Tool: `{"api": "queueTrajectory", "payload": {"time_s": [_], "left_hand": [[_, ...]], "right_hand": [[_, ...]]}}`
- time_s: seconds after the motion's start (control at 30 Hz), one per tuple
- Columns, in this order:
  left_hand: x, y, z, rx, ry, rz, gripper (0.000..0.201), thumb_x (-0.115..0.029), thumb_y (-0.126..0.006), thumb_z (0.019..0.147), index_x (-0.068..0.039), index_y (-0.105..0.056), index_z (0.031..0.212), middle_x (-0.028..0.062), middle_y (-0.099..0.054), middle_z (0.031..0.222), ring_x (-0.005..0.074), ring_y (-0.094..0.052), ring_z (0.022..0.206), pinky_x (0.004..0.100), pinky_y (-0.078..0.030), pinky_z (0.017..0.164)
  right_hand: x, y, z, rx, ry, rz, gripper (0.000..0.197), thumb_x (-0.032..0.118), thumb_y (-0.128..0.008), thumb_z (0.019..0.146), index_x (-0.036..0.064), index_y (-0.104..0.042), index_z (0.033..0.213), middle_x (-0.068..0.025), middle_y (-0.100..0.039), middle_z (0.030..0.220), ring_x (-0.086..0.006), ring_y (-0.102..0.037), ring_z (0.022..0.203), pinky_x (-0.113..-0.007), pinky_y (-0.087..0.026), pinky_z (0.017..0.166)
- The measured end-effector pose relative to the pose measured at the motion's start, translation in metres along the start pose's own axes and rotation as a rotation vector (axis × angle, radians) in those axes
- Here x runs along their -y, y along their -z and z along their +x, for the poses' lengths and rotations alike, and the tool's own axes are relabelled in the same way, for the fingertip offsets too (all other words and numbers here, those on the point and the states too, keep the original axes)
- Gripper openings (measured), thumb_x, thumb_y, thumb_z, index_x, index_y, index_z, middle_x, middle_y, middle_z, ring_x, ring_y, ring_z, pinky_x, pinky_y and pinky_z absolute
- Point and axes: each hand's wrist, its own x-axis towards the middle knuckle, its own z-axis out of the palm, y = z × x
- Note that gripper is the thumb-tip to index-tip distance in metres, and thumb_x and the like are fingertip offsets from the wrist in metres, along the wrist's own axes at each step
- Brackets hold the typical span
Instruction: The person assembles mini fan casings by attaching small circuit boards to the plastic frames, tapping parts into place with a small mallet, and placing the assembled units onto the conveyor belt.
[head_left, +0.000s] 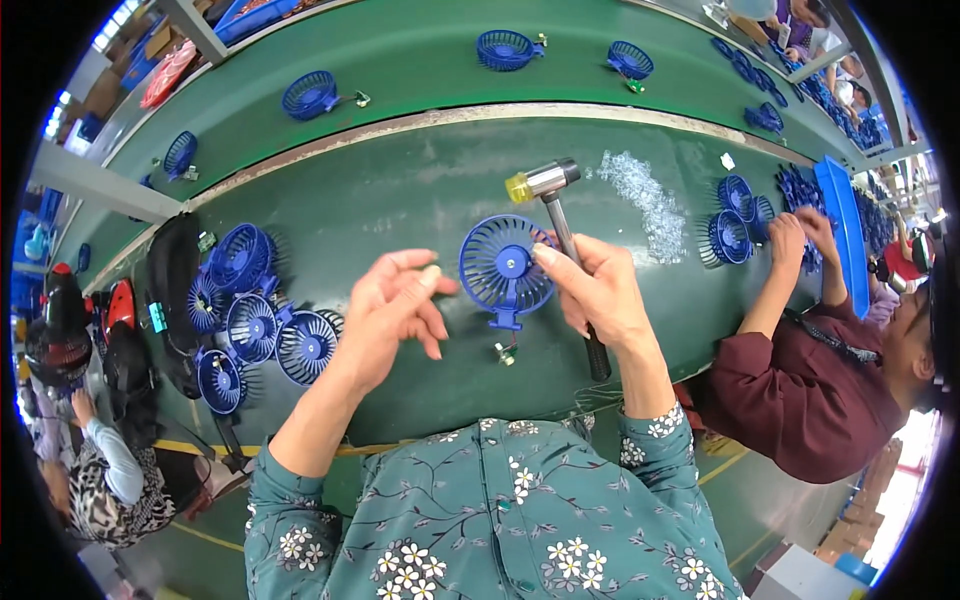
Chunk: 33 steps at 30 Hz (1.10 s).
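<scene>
A blue round fan housing [512, 262] with a slatted grille lies in front of me, its short stem toward me. A small green circuit board [505, 353] on a wire lies just below the stem. My right hand [600, 295] is closed round the black handle of a mallet [545, 181], and its thumb reaches the housing's right rim. The mallet's metal head has a yellow face and a black face, and sits above the housing. Left of the housing, my left hand [395, 310] has loosely bent fingers held apart, with nothing visible in them.
Small clear pieces [645, 205] lie scattered at the far right. Several blue housings [250, 328] are grouped at the left by a black bag [172, 300]. Beyond, a green conveyor [420, 85] carries more housings. A co-worker [810, 385] handles blue parts beside a blue tray [843, 235].
</scene>
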Motion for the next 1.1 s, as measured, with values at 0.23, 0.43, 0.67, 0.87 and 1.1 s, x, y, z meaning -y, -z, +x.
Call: {"api": "queueTrajectory", "payload": {"time_s": [0.23,0.43,0.67,0.87,1.1], "left_hand": [[0.011,-0.021,-0.004,0.263,0.181,-0.257,0.043,-0.031,-0.054,0.1,0.003,-0.045,0.125,0.0194,-0.063,0.109,0.0167,-0.065,0.065,0.0299,-0.057,0.05],[0.016,-0.021,0.0,0.211,0.123,-0.371,0.035,-0.03,-0.055,0.101,0.002,-0.051,0.114,0.0137,-0.063,0.1,0.0157,-0.064,0.065,0.0292,-0.056,0.05],[0.028,-0.031,0.005,-0.013,-0.116,-0.207,0.03,-0.022,-0.057,0.1,0.003,-0.044,0.11,0.0124,-0.06,0.085,0.0171,-0.063,0.062,0.0291,-0.055,0.048],[0.026,-0.03,0.005,0.029,-0.011,-0.265,0.032,-0.023,-0.055,0.101,0.002,-0.04,0.112,0.0135,-0.059,0.089,0.0189,-0.064,0.062,0.0301,-0.056,0.047],[0.029,-0.03,0.007,0.165,0.044,-0.441,0.033,-0.021,-0.055,0.1,0.003,-0.04,0.117,0.0187,-0.062,0.103,0.0206,-0.066,0.071,0.0326,-0.058,0.052]], "right_hand": [[0.01,-0.003,0.01,0.052,0.009,0.034,0.03,0.029,-0.066,0.095,-0.0014,-0.065,0.094,0.0033,-0.047,0.05,-0.0039,-0.037,0.035,-0.022,-0.027,0.032],[0.009,-0.027,0.0,-0.135,0.104,-0.198,0.034,0.032,-0.068,0.093,-0.0004,-0.069,0.101,0.0054,-0.054,0.059,-0.0019,-0.045,0.05,-0.023,-0.034,0.042],[-0.02,-0.04,-0.019,-0.001,-0.11,0.009,0.026,0.021,-0.071,0.09,-0.0035,-0.069,0.098,0.0004,-0.06,0.064,-0.0042,-0.046,0.046,-0.023,-0.032,0.039],[-0.005,-0.035,-0.026,0.055,-0.132,-0.04,0.017,0.013,-0.07,0.09,-0.0028,-0.069,0.095,0.0029,-0.055,0.061,-0.0036,-0.046,0.048,-0.025,-0.033,0.042],[-0.011,-0.036,-0.036,0.025,0.035,-0.298,0.011,0.008,-0.068,0.089,-0.0037,-0.068,0.091,0.002,-0.052,0.06,-0.0029,-0.046,0.061,-0.025,-0.038,0.053]]}}
